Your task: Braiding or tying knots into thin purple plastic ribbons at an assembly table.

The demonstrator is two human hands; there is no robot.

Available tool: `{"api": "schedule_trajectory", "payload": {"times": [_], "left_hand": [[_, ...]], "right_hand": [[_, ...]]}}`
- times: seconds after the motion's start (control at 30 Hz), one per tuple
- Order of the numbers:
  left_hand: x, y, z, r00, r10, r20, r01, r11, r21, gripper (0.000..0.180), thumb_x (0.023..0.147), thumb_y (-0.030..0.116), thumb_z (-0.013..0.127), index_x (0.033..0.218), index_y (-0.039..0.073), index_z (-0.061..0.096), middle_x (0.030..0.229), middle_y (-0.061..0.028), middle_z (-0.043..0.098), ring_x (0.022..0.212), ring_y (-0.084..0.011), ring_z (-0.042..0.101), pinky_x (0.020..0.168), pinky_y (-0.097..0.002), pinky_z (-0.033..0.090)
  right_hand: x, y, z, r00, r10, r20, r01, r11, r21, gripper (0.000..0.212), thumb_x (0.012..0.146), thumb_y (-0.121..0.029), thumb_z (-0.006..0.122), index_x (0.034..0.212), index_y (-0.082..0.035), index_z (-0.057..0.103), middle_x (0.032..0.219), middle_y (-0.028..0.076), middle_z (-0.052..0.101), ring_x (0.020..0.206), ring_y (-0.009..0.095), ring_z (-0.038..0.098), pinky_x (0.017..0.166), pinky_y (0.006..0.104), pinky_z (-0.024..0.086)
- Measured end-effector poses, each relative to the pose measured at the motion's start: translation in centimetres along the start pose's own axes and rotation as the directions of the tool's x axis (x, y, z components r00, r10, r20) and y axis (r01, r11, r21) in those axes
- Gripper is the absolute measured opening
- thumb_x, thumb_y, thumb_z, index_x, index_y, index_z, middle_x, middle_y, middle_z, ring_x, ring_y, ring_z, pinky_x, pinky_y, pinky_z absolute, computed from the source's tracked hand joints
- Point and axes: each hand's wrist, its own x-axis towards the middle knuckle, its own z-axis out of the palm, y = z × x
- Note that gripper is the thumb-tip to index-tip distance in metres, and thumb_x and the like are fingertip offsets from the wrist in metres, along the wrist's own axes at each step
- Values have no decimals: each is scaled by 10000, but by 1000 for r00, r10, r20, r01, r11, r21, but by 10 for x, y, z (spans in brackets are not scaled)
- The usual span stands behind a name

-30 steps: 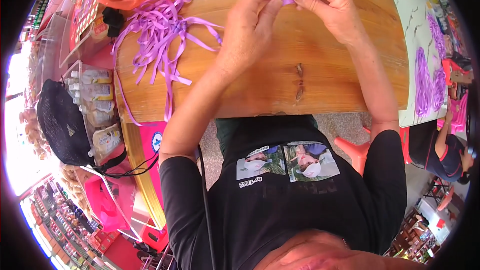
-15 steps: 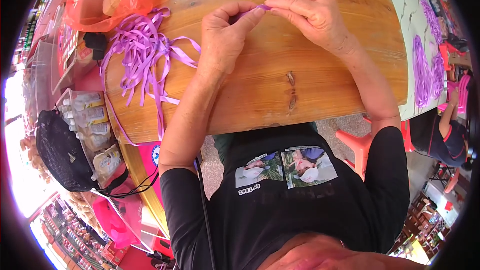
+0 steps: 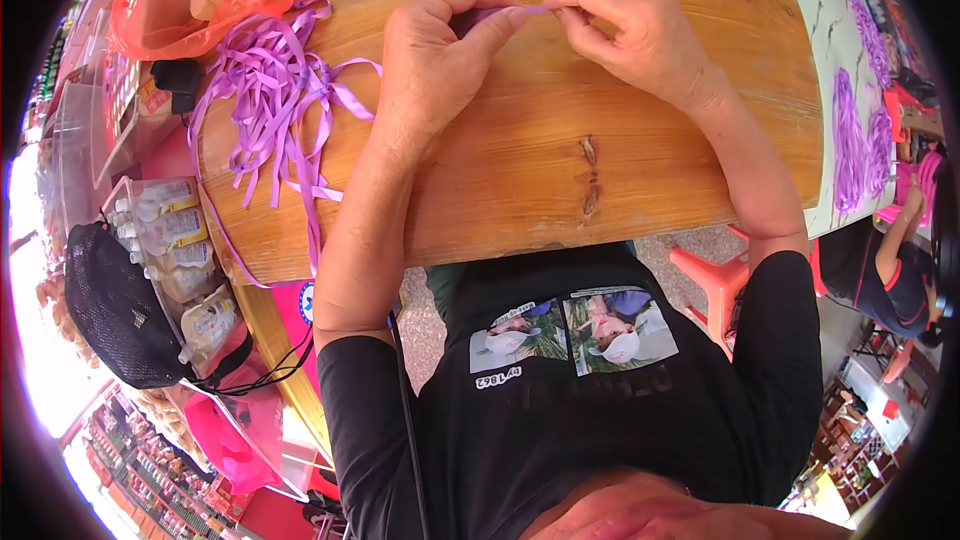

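Observation:
A narrow purple ribbon (image 3: 538, 10) runs as a short strip between my two hands above the table. My left hand (image 3: 440, 60) is closed on it, thumb pressed toward the index finger, with more purple showing inside the curled fingers. The fingertips of my right hand (image 3: 630, 35) pinch the strip's other side. Left of my left hand lies a loose, tangled pile of the same purple ribbon (image 3: 275, 90). One strand trails from the pile over the table's near left edge.
The wooden table (image 3: 480, 190) meets a white marbled top (image 3: 825, 190) on the right, bearing several purple ribbon bundles (image 3: 848, 145). A red plastic bag (image 3: 150, 15) lies far left. Near the left edge are pouches (image 3: 180, 230) and a black mesh bag (image 3: 115, 305). Another person (image 3: 885, 260) is at the right.
My hands have moved slightly apart, and a longer piece of ribbon shows between them. The whole view has shifted a little.

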Motion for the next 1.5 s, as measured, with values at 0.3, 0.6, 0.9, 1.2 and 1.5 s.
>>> {"api": "schedule_trajectory", "payload": {"times": [0.3, 0.6, 0.9, 1.2, 1.5], "left_hand": [[0, 2, 10, 972, -211, 99, 230, 800, -555, 90, 795, 67, 663, 859, 19, 624, 720, 3, 595, 599, -54, 496, 531, -193, 387], [-1, 2, 22, 980, -200, 18, 168, 766, -621, 90, 823, 53, 632, 901, 18, 605, 772, -39, 601, 592, -91, 473, 545, -209, 362], [-1, 0, 19, 986, -132, -103, 87, 929, -359, 66, 813, 53, 658, 864, 19, 636, 687, 66, 541, 574, -1, 431, 485, -156, 329], [3, -8, 17, 990, 37, -137, -70, 966, -249, 91, 812, 14, 649, 902, 1, 640, 832, -5, 623, 658, -27, 489, 567, -163, 371], [-1, 0, 25, 980, -197, 30, 161, 693, -703, 84, 841, 35, 613, 924, 19, 605, 780, -44, 610, 580, -95, 502, 510, -205, 359]], "right_hand": [[-5, 4, 7, 799, 369, 475, -517, 17, 856, 119, 861, -85, 573, 944, -38, 644, 878, 3, 626, 771, 50, 529, 716, 204, 442], [4, -14, 6, 624, 587, 515, -522, -177, 834, 187, 826, 18, 572, 993, 3, 655, 957, 75, 646, 844, 119, 588, 718, 231, 474], [-1, 7, -5, 581, 567, 584, -532, -279, 799, 99, 802, -17, 567, 869, -4, 639, 901, 79, 640, 806, 128, 584, 738, 231, 463], [6, -1, -14, 805, 453, 384, -590, 685, 428, 130, 779, -9, 593, 881, -6, 673, 868, 32, 662, 818, 137, 602, 767, 257, 463], [9, -12, 0, 537, 579, 613, -621, -221, 752, 170, 806, 6, 591, 954, 28, 671, 985, 102, 662, 907, 174, 608, 837, 255, 460]]}}
